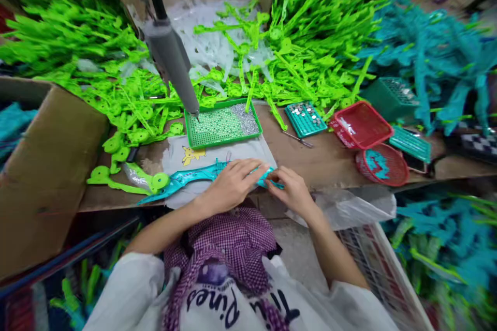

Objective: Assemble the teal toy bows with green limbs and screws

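A long teal plastic toy part [190,178], shaped like a curved blade, lies across the front of the bench on a pale cloth. Over its right half rests my left hand [235,182], fingers curled round it. My right hand [290,190] pinches the part's right end between thumb and fingers; those fingers hide any small piece there. Just beyond my hands sits a green tray [225,143] of small silver screws. Above the tray hangs a grey electric screwdriver [173,62], its tip pointing down and touched by neither hand.
Lime-green plastic parts [310,77] are heaped along the back, teal ones [435,57] at right. A teal tray [306,126], a small screwdriver [298,139], a red bin [363,124] and a red basket [399,165] stand to the right. A cardboard box [50,165] bounds the left.
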A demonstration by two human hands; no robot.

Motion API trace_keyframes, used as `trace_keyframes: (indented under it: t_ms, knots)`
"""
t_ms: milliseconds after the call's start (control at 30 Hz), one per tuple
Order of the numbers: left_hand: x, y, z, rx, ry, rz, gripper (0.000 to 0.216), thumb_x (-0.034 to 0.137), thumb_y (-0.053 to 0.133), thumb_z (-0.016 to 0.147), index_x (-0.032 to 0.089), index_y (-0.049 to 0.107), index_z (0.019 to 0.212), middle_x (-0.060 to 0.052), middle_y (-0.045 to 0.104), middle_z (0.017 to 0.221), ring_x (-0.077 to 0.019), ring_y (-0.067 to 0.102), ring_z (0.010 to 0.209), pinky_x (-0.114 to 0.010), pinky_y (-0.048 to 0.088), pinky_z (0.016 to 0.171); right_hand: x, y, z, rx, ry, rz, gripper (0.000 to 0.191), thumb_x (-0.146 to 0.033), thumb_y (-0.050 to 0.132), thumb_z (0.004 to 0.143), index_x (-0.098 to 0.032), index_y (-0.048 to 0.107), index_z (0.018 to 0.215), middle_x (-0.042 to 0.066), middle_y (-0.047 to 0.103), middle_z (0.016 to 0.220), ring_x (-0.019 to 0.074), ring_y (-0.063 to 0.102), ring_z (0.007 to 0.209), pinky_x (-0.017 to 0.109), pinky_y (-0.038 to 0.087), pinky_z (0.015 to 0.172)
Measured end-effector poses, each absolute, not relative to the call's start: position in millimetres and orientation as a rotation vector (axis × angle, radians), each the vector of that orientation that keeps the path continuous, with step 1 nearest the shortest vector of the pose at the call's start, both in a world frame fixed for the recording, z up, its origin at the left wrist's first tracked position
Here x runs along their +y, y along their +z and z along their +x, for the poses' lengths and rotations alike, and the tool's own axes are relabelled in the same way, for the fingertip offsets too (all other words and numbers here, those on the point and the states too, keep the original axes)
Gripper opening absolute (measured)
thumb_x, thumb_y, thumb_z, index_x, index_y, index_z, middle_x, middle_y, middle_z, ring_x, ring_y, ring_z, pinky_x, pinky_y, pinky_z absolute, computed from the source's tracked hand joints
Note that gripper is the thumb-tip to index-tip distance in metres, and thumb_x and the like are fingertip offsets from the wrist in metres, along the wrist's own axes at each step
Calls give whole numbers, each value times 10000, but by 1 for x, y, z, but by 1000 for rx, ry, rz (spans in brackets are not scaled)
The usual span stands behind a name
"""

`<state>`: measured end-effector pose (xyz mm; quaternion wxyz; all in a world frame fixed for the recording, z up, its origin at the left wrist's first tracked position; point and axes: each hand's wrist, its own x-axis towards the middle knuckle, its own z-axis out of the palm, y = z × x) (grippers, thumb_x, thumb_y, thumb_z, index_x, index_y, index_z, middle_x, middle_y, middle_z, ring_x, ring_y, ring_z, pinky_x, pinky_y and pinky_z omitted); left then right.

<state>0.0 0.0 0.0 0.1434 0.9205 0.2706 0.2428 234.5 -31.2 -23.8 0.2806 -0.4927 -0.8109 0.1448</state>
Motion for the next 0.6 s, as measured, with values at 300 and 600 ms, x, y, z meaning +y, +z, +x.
trace_keyframes:
  t_ms: [300, 600]
  knots:
    - [64, -49, 29, 860, 584, 2429, 256, 278, 500, 1055, 165, 727, 1019, -75, 738, 925, -189, 697, 865, -293, 528, 752, 7, -13, 259, -1817, 764, -1455, 280, -471, 598, 960, -218, 713, 925, 44, 726, 859, 189, 672, 798, 305, 505, 711]
    - [83, -55, 6, 875, 1182, 2006, 149, 280, 674, 964, 180, 775, 921, -31, 743, 790, -129, 618, 656, -248, 478, 611, 121, -19, 231, -1867, 482, -1627, 300, -435, 556, 962, -194, 733, 933, 107, 739, 977, 237, 665, 896, 358, 512, 810]
